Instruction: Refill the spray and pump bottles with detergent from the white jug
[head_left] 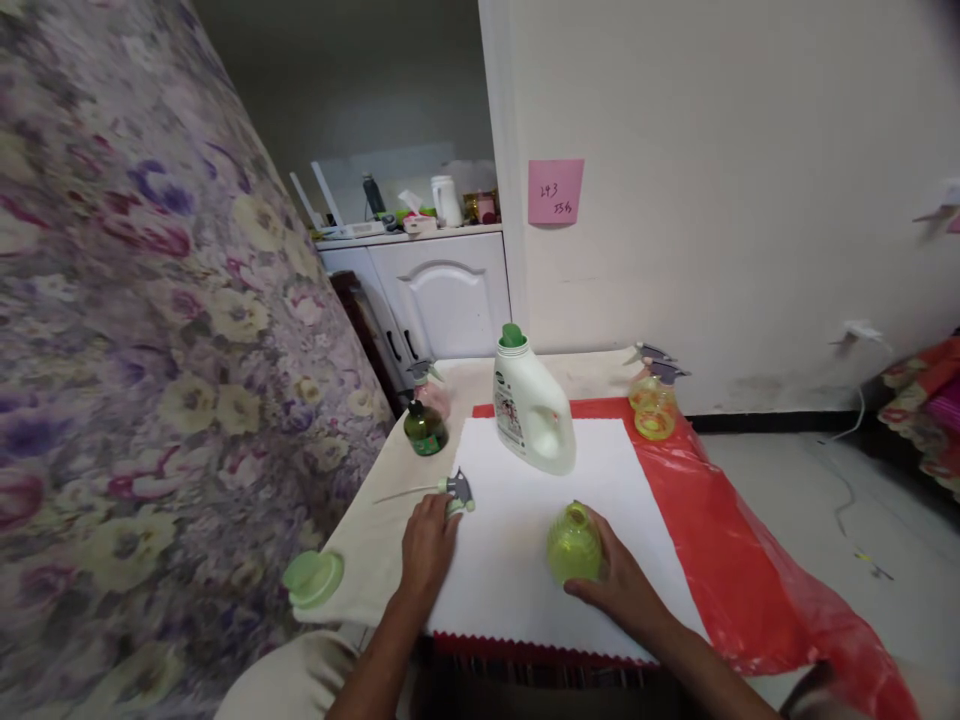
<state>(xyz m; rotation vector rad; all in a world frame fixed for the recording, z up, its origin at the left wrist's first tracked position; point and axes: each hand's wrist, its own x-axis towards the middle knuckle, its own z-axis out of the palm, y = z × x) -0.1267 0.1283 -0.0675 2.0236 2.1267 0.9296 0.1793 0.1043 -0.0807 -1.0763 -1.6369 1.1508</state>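
Two hands at work: my right hand [626, 590] is curled around the uncapped yellow-green spray bottle [574, 545], upright on the white cloth [517, 580] near the table's front edge, while my left hand [427, 550] pinches the trigger sprayer head [458, 492] lying at the cloth's left edge, dip tube pointing left. I judge the bottle stands open mid-refill; the next move calls for the detergent jug [532, 412] behind it or for refitting the sprayer.

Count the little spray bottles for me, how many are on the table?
4, maybe more hidden. A dark green bottle and a pink bottle stand at the table's left edge, a yellow bottle stands at the far right, and the right hand holds a lime bottle with its sprayer off.
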